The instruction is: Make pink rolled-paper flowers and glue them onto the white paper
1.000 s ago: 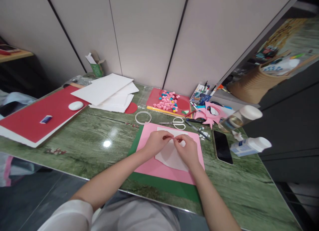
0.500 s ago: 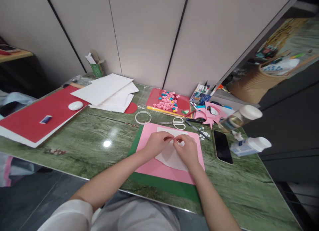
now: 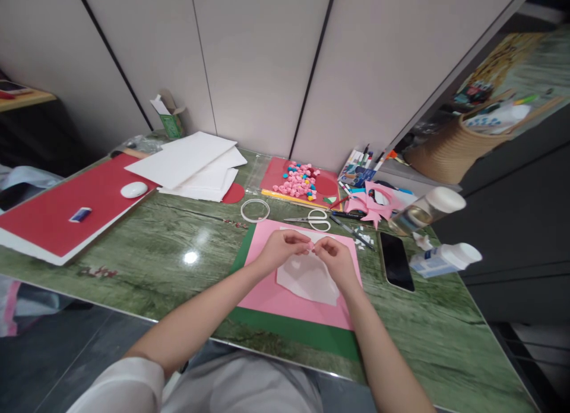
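My left hand [image 3: 281, 249] and my right hand [image 3: 337, 260] meet fingertip to fingertip over a pink sheet [image 3: 267, 294] that lies on a green sheet [image 3: 294, 333]. Both hands are pinched on the top edge of a pale paper piece [image 3: 308, 279] resting on the pink sheet. What exactly sits between the fingertips is too small to make out. White-handled scissors [image 3: 317, 219] and a white ring [image 3: 255, 210] lie just beyond the sheets.
On the green marble table [image 3: 169, 241] are a red board [image 3: 53, 208] with a white mouse [image 3: 133, 189], stacked white sheets [image 3: 191, 164], a red tray of small pink pieces [image 3: 300, 181], pink cut-outs [image 3: 374, 202], pens, a black phone [image 3: 396, 260], and two bottles [image 3: 427, 208] at right.
The hands have stayed together at the paper's top edge; fingers shifted slightly and the pale paper piece shows a little more below them.
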Tool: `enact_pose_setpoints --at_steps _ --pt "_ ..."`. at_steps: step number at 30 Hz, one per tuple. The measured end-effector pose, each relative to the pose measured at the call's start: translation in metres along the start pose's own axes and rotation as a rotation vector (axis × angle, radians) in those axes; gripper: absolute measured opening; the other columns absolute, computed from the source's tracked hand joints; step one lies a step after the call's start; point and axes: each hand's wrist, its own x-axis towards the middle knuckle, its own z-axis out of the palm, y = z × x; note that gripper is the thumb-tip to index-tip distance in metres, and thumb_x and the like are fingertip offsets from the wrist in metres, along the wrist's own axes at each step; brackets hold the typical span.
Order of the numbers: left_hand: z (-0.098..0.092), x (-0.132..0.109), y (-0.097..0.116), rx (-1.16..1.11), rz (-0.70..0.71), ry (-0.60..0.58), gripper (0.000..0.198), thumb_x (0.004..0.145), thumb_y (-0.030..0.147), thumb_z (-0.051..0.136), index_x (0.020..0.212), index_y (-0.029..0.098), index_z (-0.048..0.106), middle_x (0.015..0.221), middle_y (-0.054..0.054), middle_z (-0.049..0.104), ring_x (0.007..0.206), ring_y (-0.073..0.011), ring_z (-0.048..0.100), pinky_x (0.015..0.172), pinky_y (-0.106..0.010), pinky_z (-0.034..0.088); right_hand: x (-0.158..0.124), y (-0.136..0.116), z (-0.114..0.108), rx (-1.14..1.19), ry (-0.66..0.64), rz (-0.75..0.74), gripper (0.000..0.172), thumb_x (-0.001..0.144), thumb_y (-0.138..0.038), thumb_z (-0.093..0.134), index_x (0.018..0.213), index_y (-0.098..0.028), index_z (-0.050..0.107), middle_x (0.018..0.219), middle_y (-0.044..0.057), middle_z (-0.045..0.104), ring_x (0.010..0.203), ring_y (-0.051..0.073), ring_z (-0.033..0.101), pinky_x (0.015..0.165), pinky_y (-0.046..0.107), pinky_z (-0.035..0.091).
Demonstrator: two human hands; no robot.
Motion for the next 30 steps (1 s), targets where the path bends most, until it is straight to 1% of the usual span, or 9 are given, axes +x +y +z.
enact_pose_setpoints --at_steps 6,11,13,15,18,20,23,26,30 --pt "0.000 0.001 -0.001 -0.228 -0.170 -0.009 0.034 0.057 0.028 0.076 0.085 0.010 0.067 0.067 -0.005 0.067 0.061 -0.0113 0.061 0.062 -0.023 0.047 0.000 0.005 0.000 0.082 -0.032 0.011 0.018 0.072 -0.034 0.052 0.064 -0.018 0.053 0.060 0.000 0.056 0.061 0.014 0.054 0.060 0.026 0.044" --pt "-0.002 0.001 0.000 -0.328 -0.239 -0.014 0.035 0.056 0.027 0.077 0.085 0.011 0.067 0.074 -0.006 0.068 0.062 -0.0092 0.061 0.065 -0.022 0.047 0.003 0.015 0.001 0.031 -0.004 0.008 0.023 0.074 -0.039 0.048 0.067 -0.018 0.053 0.062 0.002 0.058 0.062 0.015 0.056 0.061 0.028 0.046" --pt "-0.003 0.002 0.000 -0.327 -0.245 -0.007 0.036 0.056 0.028 0.077 0.086 0.011 0.067 0.079 -0.008 0.069 0.066 -0.0105 0.062 0.066 -0.023 0.048 0.008 0.019 -0.010 -0.043 0.058 0.004 0.024 0.074 -0.039 0.047 0.068 -0.017 0.055 0.064 0.003 0.060 0.062 0.016 0.056 0.062 0.028 0.045" --pt "-0.005 0.003 -0.001 -0.293 -0.226 0.004 0.036 0.057 0.030 0.076 0.086 0.011 0.067 0.084 -0.010 0.069 0.068 -0.0114 0.063 0.066 -0.023 0.048 0.014 0.026 -0.031 -0.153 0.170 0.001 0.021 0.072 -0.037 0.049 0.068 -0.018 0.057 0.067 0.003 0.061 0.065 0.017 0.056 0.064 0.030 0.044" --pt "-0.007 0.006 -0.001 -0.193 -0.167 0.039 0.036 0.058 0.031 0.075 0.086 0.011 0.066 0.085 -0.010 0.069 0.068 -0.0122 0.063 0.064 -0.023 0.048 0.022 0.044 -0.074 -0.368 0.463 0.017 0.019 0.068 -0.033 0.052 0.074 -0.016 0.058 0.076 0.007 0.060 0.073 0.020 0.051 0.073 0.035 0.038" --pt "-0.007 0.007 -0.001 -0.135 -0.139 0.066 0.034 0.057 0.031 0.074 0.084 0.011 0.066 0.083 -0.010 0.069 0.066 -0.0125 0.063 0.062 -0.023 0.048 0.027 0.061 -0.099 -0.484 0.586 0.038 0.022 0.069 -0.032 0.050 0.076 -0.014 0.059 0.075 0.010 0.059 0.071 0.021 0.049 0.074 0.036 0.036" --pt "-0.006 0.008 0.000 -0.092 -0.101 0.075 0.032 0.057 0.031 0.074 0.081 0.011 0.066 0.079 -0.009 0.069 0.064 -0.0125 0.063 0.060 -0.023 0.047 0.032 0.086 -0.119 -0.614 0.613 0.027 0.023 0.069 -0.032 0.050 0.076 -0.014 0.064 0.079 0.010 0.059 0.076 0.022 0.049 0.076 0.037 0.035" --pt "-0.006 0.009 -0.001 -0.080 -0.072 0.073 0.030 0.057 0.030 0.073 0.079 0.011 0.066 0.076 -0.008 0.069 0.062 -0.0118 0.062 0.059 -0.022 0.046 0.035 0.104 -0.123 -0.710 0.619 0.023 0.024 0.070 -0.033 0.052 0.080 -0.017 0.067 0.089 0.011 0.059 0.087 0.024 0.047 0.081 0.039 0.032" --pt "-0.008 0.010 0.001 -0.080 -0.063 0.078 0.030 0.057 0.030 0.073 0.079 0.011 0.066 0.077 -0.008 0.069 0.062 -0.0116 0.061 0.059 -0.023 0.046 0.037 0.118 -0.124 -0.804 0.653 0.063 0.024 0.070 -0.034 0.053 0.079 -0.017 0.067 0.088 0.012 0.057 0.088 0.026 0.045 0.079 0.040 0.032"
